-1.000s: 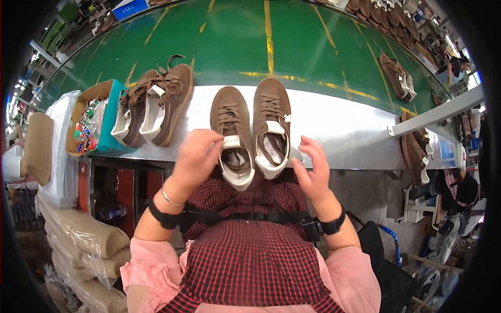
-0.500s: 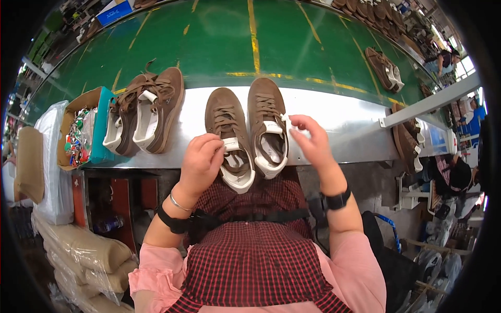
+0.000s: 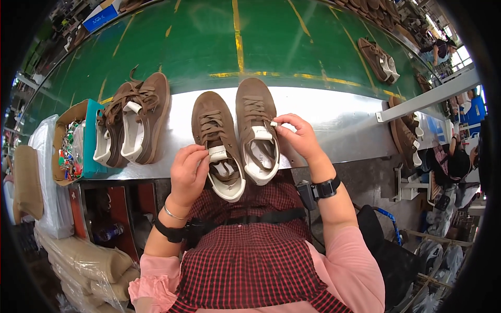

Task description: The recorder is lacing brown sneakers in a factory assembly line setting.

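Metal bench (image 3: 334, 125): left hand (image 3: 187, 173) touches the left brown sneaker (image 3: 215, 136), grip unclear; right hand (image 3: 301, 140) pinches a white tag (image 3: 274, 124) at the right brown sneaker (image 3: 255, 116), handling that seemingly needs steadiness.

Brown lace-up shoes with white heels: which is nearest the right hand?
The middle pair's right shoe: the right hand is at its outer side, the left hand at its mate; other shoes are farther off.

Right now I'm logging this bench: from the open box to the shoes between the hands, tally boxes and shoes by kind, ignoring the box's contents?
Open box: 1
Box-side brown shoes: 2
Middle brown shoes: 2
Total: 5
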A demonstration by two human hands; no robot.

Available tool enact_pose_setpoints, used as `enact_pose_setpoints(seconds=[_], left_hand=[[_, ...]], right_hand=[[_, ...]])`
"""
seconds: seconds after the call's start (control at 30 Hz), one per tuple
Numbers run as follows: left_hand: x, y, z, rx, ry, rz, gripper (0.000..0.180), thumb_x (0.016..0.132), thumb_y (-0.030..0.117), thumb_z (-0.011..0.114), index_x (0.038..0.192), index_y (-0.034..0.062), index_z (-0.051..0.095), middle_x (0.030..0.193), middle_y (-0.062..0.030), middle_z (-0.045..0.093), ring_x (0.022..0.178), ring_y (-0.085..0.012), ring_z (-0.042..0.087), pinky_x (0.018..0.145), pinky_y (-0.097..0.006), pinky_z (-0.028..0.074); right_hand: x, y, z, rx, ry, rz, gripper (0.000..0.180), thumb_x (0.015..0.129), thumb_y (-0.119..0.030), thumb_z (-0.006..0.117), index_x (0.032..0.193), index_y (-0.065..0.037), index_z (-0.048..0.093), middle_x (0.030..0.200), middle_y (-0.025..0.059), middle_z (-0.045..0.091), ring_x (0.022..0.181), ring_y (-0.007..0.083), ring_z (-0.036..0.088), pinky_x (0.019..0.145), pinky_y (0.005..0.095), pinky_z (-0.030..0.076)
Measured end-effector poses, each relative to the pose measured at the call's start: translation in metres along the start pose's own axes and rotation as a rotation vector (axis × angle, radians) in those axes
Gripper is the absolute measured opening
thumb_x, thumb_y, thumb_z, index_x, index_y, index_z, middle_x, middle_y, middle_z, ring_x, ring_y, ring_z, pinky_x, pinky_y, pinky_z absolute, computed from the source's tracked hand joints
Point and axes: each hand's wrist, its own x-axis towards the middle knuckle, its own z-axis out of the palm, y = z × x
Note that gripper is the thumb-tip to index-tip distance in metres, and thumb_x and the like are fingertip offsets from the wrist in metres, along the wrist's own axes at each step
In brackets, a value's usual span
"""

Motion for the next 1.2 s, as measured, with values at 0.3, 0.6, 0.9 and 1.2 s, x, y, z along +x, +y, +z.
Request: enact_pose_setpoints(seconds=[0.3,0.6,0.9,1.2], left_hand=[[-0.003,-0.004,0.005,-0.008,0.004,-0.033,0.016,0.073,-0.004,0.065,0.088,-0.0010,0.060,0.091,-0.0137,0.060,0.081,-0.0292,0.058,0.072,-0.035,0.048],[-0.005,-0.003,0.001,-0.002,0.014,-0.048,0.016,0.075,-0.004,0.065,0.089,-0.0005,0.060,0.092,-0.0142,0.061,0.082,-0.0290,0.059,0.073,-0.035,0.049],[-0.022,-0.021,-0.006,-0.078,0.042,-0.206,0.011,0.079,0.000,0.061,0.090,-0.0025,0.060,0.091,-0.0143,0.061,0.078,-0.0266,0.060,0.070,-0.032,0.049],[-0.026,-0.040,0.007,-0.208,0.108,-0.334,0.008,0.082,0.000,0.058,0.088,-0.0030,0.060,0.086,-0.0107,0.059,0.071,-0.0188,0.057,0.065,-0.028,0.047]], right_hand=[[0.002,0.004,0.001,0.270,0.053,0.053,0.012,0.080,-0.002,0.061,0.090,-0.003,0.066,0.099,0.0036,0.060,0.093,0.0141,0.056,0.085,0.0269,0.044],[-0.009,-0.005,0.013,0.000,0.337,-0.025,0.013,0.078,0.002,0.059,0.089,-0.004,0.065,0.096,0.0074,0.061,0.090,0.0187,0.058,0.079,0.0277,0.047],[-0.040,-0.108,0.028,-0.483,-0.114,-0.339,0.027,0.079,-0.015,0.063,0.105,-0.007,0.057,0.083,0.0124,0.064,0.075,0.0288,0.062,0.066,0.0369,0.050],[0.003,-0.098,0.092,-0.940,-0.426,0.037,0.064,0.074,-0.022,0.059,0.127,0.005,0.038,0.065,0.0130,0.064,0.059,0.0296,0.064,0.055,0.0409,0.050]])
